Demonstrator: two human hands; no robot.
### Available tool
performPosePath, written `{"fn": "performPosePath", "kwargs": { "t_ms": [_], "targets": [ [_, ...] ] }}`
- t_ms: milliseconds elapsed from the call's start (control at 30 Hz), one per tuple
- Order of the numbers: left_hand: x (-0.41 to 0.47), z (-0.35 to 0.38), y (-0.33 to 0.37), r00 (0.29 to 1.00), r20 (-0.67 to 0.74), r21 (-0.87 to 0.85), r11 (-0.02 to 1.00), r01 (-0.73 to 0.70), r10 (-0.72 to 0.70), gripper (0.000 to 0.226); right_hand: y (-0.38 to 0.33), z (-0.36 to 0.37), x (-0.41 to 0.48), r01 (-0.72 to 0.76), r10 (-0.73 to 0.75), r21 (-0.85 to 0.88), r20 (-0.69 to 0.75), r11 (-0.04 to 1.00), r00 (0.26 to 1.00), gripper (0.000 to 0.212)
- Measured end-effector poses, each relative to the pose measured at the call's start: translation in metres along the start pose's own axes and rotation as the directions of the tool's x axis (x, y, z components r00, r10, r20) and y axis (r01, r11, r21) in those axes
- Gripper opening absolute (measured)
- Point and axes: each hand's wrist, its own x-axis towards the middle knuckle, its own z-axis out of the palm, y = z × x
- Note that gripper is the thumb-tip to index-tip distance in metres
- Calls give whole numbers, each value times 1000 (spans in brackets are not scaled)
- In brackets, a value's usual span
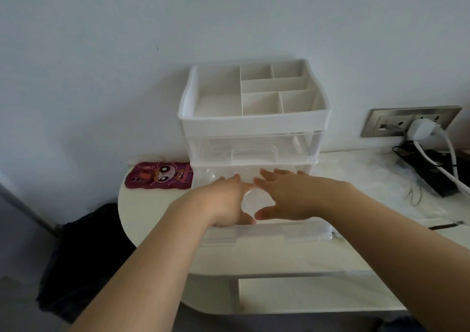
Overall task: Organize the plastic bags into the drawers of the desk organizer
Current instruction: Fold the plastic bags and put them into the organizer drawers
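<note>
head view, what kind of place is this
Likely a home bedroom or study corner: a white desk against a plain wall, a plastic drawer organizer, a cartoon phone case and a wall socket.

The left forearm (162, 255) enters from 7 o'clock and the right forearm (381, 230) from 5 o'clock. The left hand (226, 199) and right hand (290, 194) lie side by side, palms down, fingers straight toward 12 o'clock, index fingertips nearly meeting.

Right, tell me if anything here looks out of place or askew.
Nothing looks damaged or spilled. The white-and-clear plastic desk organizer sits square, its clear bottom drawer pulled out. Only the crumpled clear plastic bags stand out, sprawled loose on the white desk beside the black power strip.
</note>
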Motion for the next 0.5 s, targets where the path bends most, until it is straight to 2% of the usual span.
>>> {"fn": "performPosePath", "kwargs": {
  "t_ms": [100, 200, 333, 400, 467, 500],
  "targets": [
    [0, 2, 2, 998, -12, 56, 996, 68, -68, 77, 1, -4, -3, -15, 15, -39, 18, 999, 1000, 73],
    [-2, 4, 4, 993, -39, 113, 987, 113, -109, 72, 1, -7, -9, -25, 24, -95, -13, 995, 1000, 51],
    [-12, -2, 9, 986, -143, 117, 987, 106, -88, 49, -5, -13, -17, 77, -65, 54, -192, 996, 979, 39],
    [-17, -4, 8, 983, -158, 141, 983, 120, -97, 36, -13, -14, -22, 170, -151, 153, -130, 973, 980, 38],
    [-20, -3, 7, 979, -156, 174, 972, 158, -132, 22, -18, -9, -24, 200, -205, 182, 11, 963, 979, 42],
    [-20, -2, 5, 975, -178, 211, 963, 168, -131, 17, -17, -8, -24, 191, -202, 201, 34, 961, 979, 45]
  ]
}}
